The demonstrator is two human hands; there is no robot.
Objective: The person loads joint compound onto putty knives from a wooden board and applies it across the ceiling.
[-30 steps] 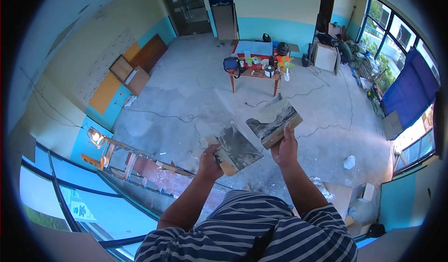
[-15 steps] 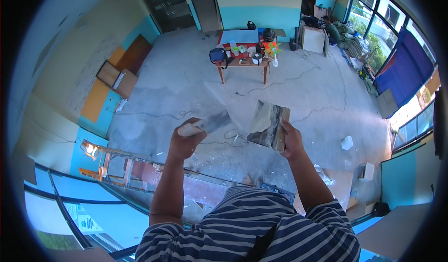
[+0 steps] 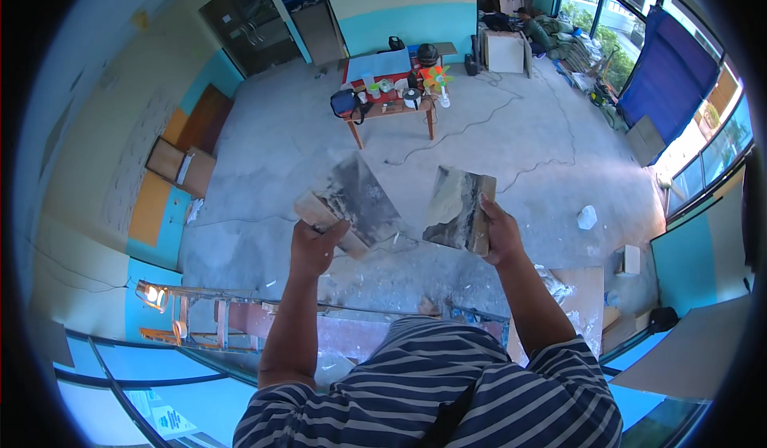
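Observation:
In my left hand (image 3: 313, 248) is a wide putty scraper (image 3: 366, 200), gripped along its wooden back edge. Its dark metal blade, streaked with whitish putty, slants up and to the right and is slightly blurred. My right hand (image 3: 502, 232) grips a second wide scraper (image 3: 479, 228) by its thick wooden edge. A thick, pale layer of putty (image 3: 452, 199) covers much of that blade, with dark metal showing along the lower part. The two scrapers are held apart in front of me, above the floor.
A plank platform with a ladder (image 3: 220, 320) lies close below me, a lit lamp (image 3: 153, 295) at its left end. Farther off stands a cluttered table (image 3: 399, 106). Cables (image 3: 479, 135) cross the grey floor. Sacks (image 3: 563, 42) and a blue sheet (image 3: 669, 73) line the right side.
My left hand has turned its scraper, so the blade's broad face now shows more fully. The right scraper stays nearly in place. The room has shifted leftward in view.

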